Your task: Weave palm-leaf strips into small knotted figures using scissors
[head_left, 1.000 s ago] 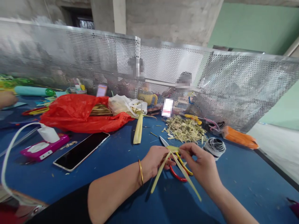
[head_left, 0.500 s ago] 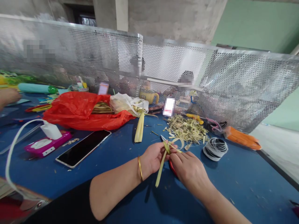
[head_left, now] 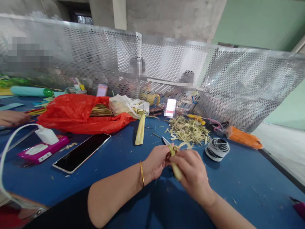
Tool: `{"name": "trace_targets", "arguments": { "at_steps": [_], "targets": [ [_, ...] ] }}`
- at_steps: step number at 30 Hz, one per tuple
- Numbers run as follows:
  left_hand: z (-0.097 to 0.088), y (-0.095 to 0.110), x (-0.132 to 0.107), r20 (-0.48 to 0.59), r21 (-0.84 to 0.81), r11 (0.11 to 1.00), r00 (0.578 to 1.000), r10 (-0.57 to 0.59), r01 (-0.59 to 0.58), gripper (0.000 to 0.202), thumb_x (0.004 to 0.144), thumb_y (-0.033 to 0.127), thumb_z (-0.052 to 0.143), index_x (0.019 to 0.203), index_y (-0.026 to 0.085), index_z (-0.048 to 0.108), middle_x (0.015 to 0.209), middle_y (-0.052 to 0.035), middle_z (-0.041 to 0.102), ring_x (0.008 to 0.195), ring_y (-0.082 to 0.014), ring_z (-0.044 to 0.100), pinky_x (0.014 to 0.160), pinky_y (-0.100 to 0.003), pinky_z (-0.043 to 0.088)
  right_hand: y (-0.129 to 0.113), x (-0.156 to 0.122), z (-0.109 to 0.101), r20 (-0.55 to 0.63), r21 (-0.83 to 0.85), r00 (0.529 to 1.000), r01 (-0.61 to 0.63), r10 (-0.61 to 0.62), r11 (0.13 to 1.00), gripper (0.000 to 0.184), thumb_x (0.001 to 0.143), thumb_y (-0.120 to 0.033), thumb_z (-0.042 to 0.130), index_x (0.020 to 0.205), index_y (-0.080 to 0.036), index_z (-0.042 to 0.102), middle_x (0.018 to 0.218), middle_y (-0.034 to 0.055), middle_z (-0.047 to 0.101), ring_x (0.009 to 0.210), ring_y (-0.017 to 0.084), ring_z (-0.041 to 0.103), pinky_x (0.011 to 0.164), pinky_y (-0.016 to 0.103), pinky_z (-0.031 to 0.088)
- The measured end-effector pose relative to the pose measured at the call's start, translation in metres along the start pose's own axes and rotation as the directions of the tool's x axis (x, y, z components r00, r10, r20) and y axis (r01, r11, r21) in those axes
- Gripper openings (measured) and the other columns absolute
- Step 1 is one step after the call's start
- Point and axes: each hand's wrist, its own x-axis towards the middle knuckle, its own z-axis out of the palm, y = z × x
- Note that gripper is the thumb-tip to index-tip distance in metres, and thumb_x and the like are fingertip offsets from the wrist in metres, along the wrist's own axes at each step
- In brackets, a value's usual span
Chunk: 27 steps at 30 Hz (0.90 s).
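In the head view, my left hand (head_left: pixel 159 161) pinches a folded, pale green leaf strip (head_left: pixel 176 171) near its upper end. My right hand (head_left: pixel 193 170) has its fingers closed on the same strip, just right of the left. The strip's wider end hangs below between the two hands. Beyond my fingertips shows the pointed metal blade of scissors (head_left: pixel 165 140); their handles are hidden by the hands. A heap of leaf shavings (head_left: pixel 189 129) lies behind my right hand. Farther back, another leaf piece (head_left: pixel 140 130) sticks out of a white plastic bag (head_left: pixel 128 106).
Left stand a red plastic bag (head_left: pixel 71 116) with dry strips, a phone (head_left: pixel 82 152) and a pink power strip (head_left: pixel 45 149) with a white cable. A spool (head_left: pixel 217 149) and orange packet (head_left: pixel 244 136) lie right. Another person's hand (head_left: pixel 15 118) is far left. Perforated panels (head_left: pixel 176 58) border the table.
My right hand has shifted onto the strip's hanging end, which now swings rightward under it. The red scissor handle is now covered. The other person's hand moved down and right.
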Motion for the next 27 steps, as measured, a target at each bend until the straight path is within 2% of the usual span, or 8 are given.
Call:
{"name": "trace_targets", "arguments": {
  "at_steps": [2, 5, 8, 11, 17, 22, 25, 27],
  "targets": [
    [0.002, 0.004, -0.003, -0.016, 0.075, 0.997, 0.999, 0.029, -0.028, 0.022, 0.081, 0.030, 0.062, 0.079, 0.009, 0.068, 0.073, -0.0069, 0.068, 0.058, -0.0102, 0.060, 0.058, -0.019, 0.049, 0.008, -0.001, 0.001, -0.133, 0.213, 0.929, -0.314, 0.346, 0.925, 0.013, 0.088, -0.024, 0.053, 0.085, -0.021, 0.066, 0.086, 0.0060, 0.067, 0.083, 0.020, 0.061, 0.075, 0.035, 0.048],
    [0.004, 0.008, -0.005, -0.020, 0.179, 0.982, 0.998, 0.064, -0.060, 0.024, 0.085, 0.029, 0.057, 0.081, 0.009, 0.069, 0.073, -0.0088, 0.069, 0.061, -0.0129, 0.064, 0.061, -0.023, 0.051, 0.019, 0.001, 0.004, 0.022, 0.547, 0.646, -0.646, 0.763, 0.532, 0.021, 0.079, -0.038, 0.064, 0.076, -0.017, 0.065, 0.074, 0.0042, 0.067, 0.067, 0.018, 0.062, 0.062, 0.031, 0.050],
    [0.003, 0.008, -0.004, -0.031, 0.246, 0.967, 0.996, 0.082, -0.072, 0.021, 0.083, 0.028, 0.058, 0.081, 0.010, 0.070, 0.069, -0.0083, 0.070, 0.059, -0.0135, 0.065, 0.060, -0.023, 0.052, 0.021, 0.005, 0.008, 0.300, 0.670, 0.445, -0.728, 0.844, 0.145, 0.032, 0.067, -0.046, 0.071, 0.072, -0.016, 0.062, 0.056, -0.0005, 0.061, 0.050, 0.015, 0.056, 0.050, 0.028, 0.047],
    [0.001, 0.008, -0.003, 0.011, 0.247, 0.967, 0.997, 0.071, -0.071, 0.015, 0.075, 0.022, 0.061, 0.082, 0.011, 0.070, 0.072, -0.0080, 0.070, 0.062, -0.0140, 0.066, 0.062, -0.023, 0.052, 0.017, 0.009, 0.007, 0.373, 0.717, 0.372, -0.697, 0.850, -0.009, 0.035, 0.060, -0.046, 0.075, 0.067, -0.017, 0.058, 0.049, -0.0041, 0.055, 0.043, 0.013, 0.053, 0.046, 0.026, 0.046],
    [0.000, 0.005, -0.004, 0.148, 0.263, 0.955, 0.984, 0.100, -0.136, 0.019, 0.067, 0.016, 0.066, 0.085, 0.010, 0.068, 0.078, -0.0071, 0.069, 0.069, -0.0142, 0.065, 0.074, -0.027, 0.052, 0.015, 0.009, 0.008, 0.353, 0.747, 0.386, -0.665, 0.853, -0.008, 0.031, 0.063, -0.042, 0.074, 0.072, -0.017, 0.058, 0.052, -0.0043, 0.058, 0.041, 0.011, 0.052, 0.043, 0.023, 0.044],
    [-0.001, 0.001, -0.001, -0.022, 0.340, 0.924, 0.981, 0.191, -0.172, 0.019, 0.068, 0.021, 0.071, 0.083, 0.009, 0.067, 0.074, -0.0060, 0.067, 0.063, -0.0120, 0.061, 0.065, -0.025, 0.051, 0.019, 0.004, 0.014, 0.398, 0.667, 0.398, -0.744, 0.826, 0.038, 0.033, 0.073, -0.049, 0.064, 0.073, -0.018, 0.054, 0.050, -0.0043, 0.057, 0.042, 0.012, 0.055, 0.041, 0.021, 0.040],
    [-0.003, 0.006, 0.002, -0.121, 0.322, 0.925, 0.960, 0.254, -0.204, 0.013, 0.069, 0.020, 0.070, 0.077, 0.010, 0.067, 0.070, -0.0046, 0.065, 0.062, -0.0115, 0.060, 0.060, -0.023, 0.050, 0.019, 0.001, 0.012, 0.411, 0.549, 0.500, -0.803, 0.763, 0.231, 0.028, 0.083, -0.045, 0.052, 0.072, -0.020, 0.050, 0.054, -0.0033, 0.059, 0.042, 0.012, 0.055, 0.042, 0.022, 0.039],
    [-0.003, 0.009, 0.003, -0.166, 0.308, 0.929, 0.949, 0.267, -0.208, 0.009, 0.069, 0.018, 0.069, 0.074, 0.011, 0.065, 0.069, -0.0041, 0.065, 0.061, -0.0117, 0.061, 0.057, -0.022, 0.049, 0.018, 0.000, 0.008, 0.364, 0.451, 0.633, -0.761, 0.683, 0.466, 0.018, 0.089, -0.036, 0.045, 0.083, -0.020, 0.052, 0.064, -0.0012, 0.063, 0.049, 0.014, 0.060, 0.049, 0.024, 0.043]
  ]
}}
